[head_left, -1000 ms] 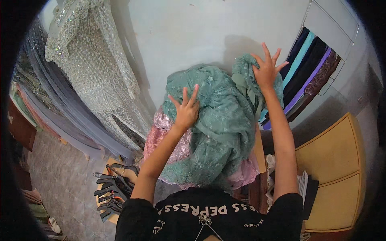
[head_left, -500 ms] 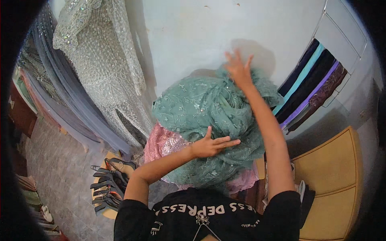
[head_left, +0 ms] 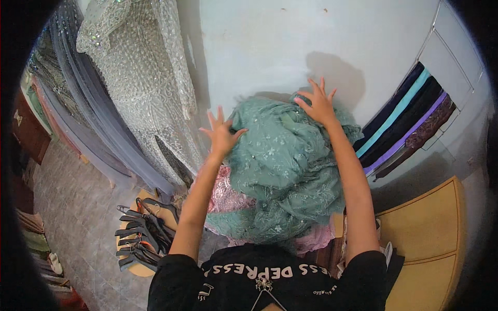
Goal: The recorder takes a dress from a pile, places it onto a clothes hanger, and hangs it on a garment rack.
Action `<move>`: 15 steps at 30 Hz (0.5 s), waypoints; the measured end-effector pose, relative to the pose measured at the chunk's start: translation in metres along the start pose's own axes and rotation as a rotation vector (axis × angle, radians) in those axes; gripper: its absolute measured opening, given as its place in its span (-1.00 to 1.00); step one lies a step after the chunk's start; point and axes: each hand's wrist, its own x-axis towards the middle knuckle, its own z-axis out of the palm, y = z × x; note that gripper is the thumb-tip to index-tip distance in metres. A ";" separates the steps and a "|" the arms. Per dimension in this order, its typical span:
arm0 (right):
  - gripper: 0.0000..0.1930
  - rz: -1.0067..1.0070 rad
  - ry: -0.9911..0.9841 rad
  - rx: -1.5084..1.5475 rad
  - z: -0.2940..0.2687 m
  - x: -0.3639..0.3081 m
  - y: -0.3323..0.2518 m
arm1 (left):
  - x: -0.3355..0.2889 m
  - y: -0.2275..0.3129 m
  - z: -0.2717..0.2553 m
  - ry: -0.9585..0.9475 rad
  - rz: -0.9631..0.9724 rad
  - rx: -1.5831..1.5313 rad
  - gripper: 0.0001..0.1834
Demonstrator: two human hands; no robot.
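Note:
A bunched heap of sea-green embroidered tulle fabric (head_left: 280, 155) lies right in front of me, below the wall. My left hand (head_left: 221, 136) is at its far left edge, fingers spread and thumb against the cloth. At the far right side of the heap, my right hand (head_left: 315, 104) is spread too, its thumb by the folds. Neither hand is closed on the fabric. From under the green cloth shows pink lace fabric (head_left: 228, 193) on the left, and more pink cloth appears near my shirt.
A white beaded gown (head_left: 140, 78) and grey-blue sheer dresses (head_left: 88, 93) hang at left. Several black hangers (head_left: 142, 233) lie on a tan seat. On the right stand a tan chair (head_left: 423, 233) and a wall rack with folded fabric strips (head_left: 399, 124).
My left hand has moved from the near middle of the heap to its far left edge. My right hand has lowered slightly. The green cloth has shifted, with its left part drawn rightward.

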 end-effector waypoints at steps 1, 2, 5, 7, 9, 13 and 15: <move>-0.49 -0.010 -0.035 0.129 -0.008 0.001 -0.005 | 0.002 0.012 0.006 0.105 0.082 -0.082 -0.53; -0.49 -0.009 -0.035 0.125 -0.016 0.002 -0.011 | 0.005 0.024 0.011 0.262 0.127 -0.178 -0.61; -0.38 -0.174 -0.010 0.118 -0.031 -0.001 -0.033 | 0.018 0.069 -0.002 0.387 0.286 -0.192 -0.51; -0.43 -0.167 0.029 0.168 -0.044 -0.001 -0.044 | 0.025 0.096 -0.017 0.364 0.430 -0.184 -0.51; -0.47 -0.152 0.068 0.215 -0.047 -0.004 -0.040 | 0.029 0.113 -0.017 0.376 0.556 -0.134 -0.51; -0.70 -0.206 -0.050 0.148 -0.034 -0.020 -0.022 | 0.023 0.113 -0.025 0.309 0.553 -0.137 -0.55; -0.86 -0.272 0.051 0.123 -0.034 -0.033 -0.027 | 0.025 0.090 -0.028 0.308 0.546 -0.116 -0.53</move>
